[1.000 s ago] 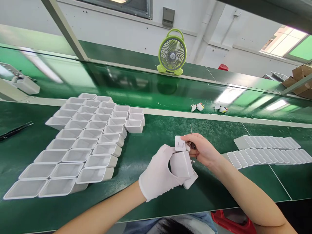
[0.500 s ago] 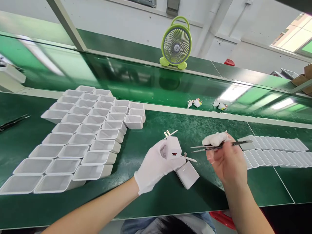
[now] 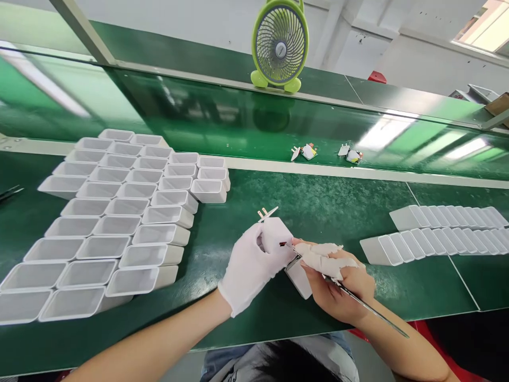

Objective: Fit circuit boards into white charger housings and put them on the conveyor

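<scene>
Gloved in white, my left hand (image 3: 248,265) is closed round a white charger housing (image 3: 277,233) with a small dark port on its face. A plug plate with two metal prongs (image 3: 268,214) sticks up behind that housing. My right hand (image 3: 342,281), with white finger covers, pinches a pair of metal tweezers (image 3: 368,306). The tweezers' tips are at the port of the housing; whether they are inside it I cannot tell. Below the left hand a second white housing (image 3: 299,280) lies on the green bench, partly hidden by both hands.
Rows of open white housings (image 3: 131,249) stand on the left. Two rows of leaning white housings (image 3: 433,241) are on the right. Small plug parts (image 3: 308,151) lie beyond the pale bench strip. A green fan (image 3: 280,48) stands on the back ledge; other tweezers (image 3: 10,192) lie far left.
My right hand has swung left and turned the tweezers, bringing their tips to the housing's port. The left hand still holds its housing. The whole view has shifted slightly.
</scene>
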{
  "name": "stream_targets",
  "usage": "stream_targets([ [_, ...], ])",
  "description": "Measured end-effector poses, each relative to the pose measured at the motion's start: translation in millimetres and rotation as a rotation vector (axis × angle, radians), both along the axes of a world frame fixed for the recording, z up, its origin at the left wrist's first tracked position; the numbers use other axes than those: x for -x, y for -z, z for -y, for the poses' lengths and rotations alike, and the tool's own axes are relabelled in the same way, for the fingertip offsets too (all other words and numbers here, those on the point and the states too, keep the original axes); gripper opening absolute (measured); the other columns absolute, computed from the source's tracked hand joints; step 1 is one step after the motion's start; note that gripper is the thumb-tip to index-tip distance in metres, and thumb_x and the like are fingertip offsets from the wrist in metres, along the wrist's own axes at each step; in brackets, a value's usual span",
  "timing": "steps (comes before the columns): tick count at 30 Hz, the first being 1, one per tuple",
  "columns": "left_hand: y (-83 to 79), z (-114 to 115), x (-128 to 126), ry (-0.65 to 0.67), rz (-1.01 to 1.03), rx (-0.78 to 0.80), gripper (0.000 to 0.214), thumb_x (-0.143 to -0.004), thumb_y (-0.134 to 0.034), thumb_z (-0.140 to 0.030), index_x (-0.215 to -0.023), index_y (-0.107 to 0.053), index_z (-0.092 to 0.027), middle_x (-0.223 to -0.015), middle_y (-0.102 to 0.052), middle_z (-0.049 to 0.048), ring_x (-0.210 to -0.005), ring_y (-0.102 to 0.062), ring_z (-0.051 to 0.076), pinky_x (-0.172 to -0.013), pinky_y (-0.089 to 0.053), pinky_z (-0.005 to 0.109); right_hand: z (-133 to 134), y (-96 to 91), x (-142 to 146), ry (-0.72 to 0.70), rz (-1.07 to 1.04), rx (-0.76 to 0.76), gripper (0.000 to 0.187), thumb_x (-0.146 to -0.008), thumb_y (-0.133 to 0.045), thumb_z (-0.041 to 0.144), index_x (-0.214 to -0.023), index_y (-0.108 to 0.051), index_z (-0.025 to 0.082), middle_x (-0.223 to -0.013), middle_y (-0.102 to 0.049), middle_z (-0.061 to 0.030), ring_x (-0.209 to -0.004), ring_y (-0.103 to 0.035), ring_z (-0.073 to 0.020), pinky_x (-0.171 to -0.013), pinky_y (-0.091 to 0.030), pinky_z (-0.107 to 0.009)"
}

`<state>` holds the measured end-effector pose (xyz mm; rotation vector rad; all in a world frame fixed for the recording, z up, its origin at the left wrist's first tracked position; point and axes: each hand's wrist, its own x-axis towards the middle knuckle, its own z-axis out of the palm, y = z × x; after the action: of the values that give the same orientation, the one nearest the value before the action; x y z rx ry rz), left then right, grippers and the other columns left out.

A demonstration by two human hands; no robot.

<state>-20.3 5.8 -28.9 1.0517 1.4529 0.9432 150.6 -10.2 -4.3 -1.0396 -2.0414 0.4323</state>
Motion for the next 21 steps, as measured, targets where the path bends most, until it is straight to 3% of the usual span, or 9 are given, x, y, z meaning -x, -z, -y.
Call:
stream_targets([
  [4,3.6,0,-1,0.005,-0.034,0.015,0.039,-0.069,-0.078,-0.053,-0.078,-0.06,-0.02,-0.071,-0.061,-0.0035,-0.067,-0.056,0.014,-0.058,-0.044,0.024,-2,3.3,6,0.004,0.07,-0.284,0.033,-0.087,-0.068,0.004,-0.112,-0.064,0.025,-0.091,-0.082,-0.0061,-0.077,-0.079,-0.0216,-0.068,-0.066,-0.029],
  [9,9.1,-1,-1,-0.016,-0.094,0.003,0.038,-0.064,-0.081,-0.048,-0.079,-0.06,-0.02,-0.074,-0.062,-0.0029,-0.068,-0.056,0.015,-0.06,-0.044,0.025,-6,4.4,10,0.023,0.087,-0.383,0.028,-0.087,-0.066,0.004,-0.098,-0.056,0.027,-0.08,-0.078,-0.0023,-0.067,-0.076,-0.0207,-0.057,-0.062,-0.031],
  [14,12.8,-2,-1,-0.019,-0.2,-0.011,0.036,-0.062,-0.083,-0.043,-0.075,-0.058,-0.02,-0.077,-0.063,-0.0018,-0.072,-0.057,0.016,-0.063,-0.045,0.026,-9,1.4,10,0.036,0.206,-0.426,0.026,-0.085,-0.061,0.003,-0.089,-0.049,0.026,-0.062,-0.06,0.0018,-0.051,-0.063,-0.0182,-0.043,-0.05,-0.029],
  [18,11.9,-4,-1,0.003,-0.141,0.023,0.035,-0.064,-0.082,-0.043,-0.072,-0.057,-0.02,-0.073,-0.06,-0.0031,-0.068,-0.054,0.014,-0.06,-0.043,0.026,-8,-0.3,10,-0.017,0.197,-0.348,0.029,-0.084,-0.061,0.002,-0.088,-0.048,0.027,-0.066,-0.062,0.0012,-0.059,-0.068,-0.0191,-0.045,-0.049,-0.027],
  [21,6.5,-6,2,-0.004,0.13,0.039,0.034,-0.066,-0.08,-0.042,-0.071,-0.055,-0.02,-0.067,-0.055,-0.0044,-0.062,-0.05,0.012,-0.056,-0.041,0.025,-8,-3.5,7,0.009,-0.062,-0.125,0.028,-0.087,-0.063,0.003,-0.097,-0.058,0.028,-0.083,-0.073,-0.0008,-0.079,-0.076,-0.0211,-0.07,-0.061,-0.032],
])
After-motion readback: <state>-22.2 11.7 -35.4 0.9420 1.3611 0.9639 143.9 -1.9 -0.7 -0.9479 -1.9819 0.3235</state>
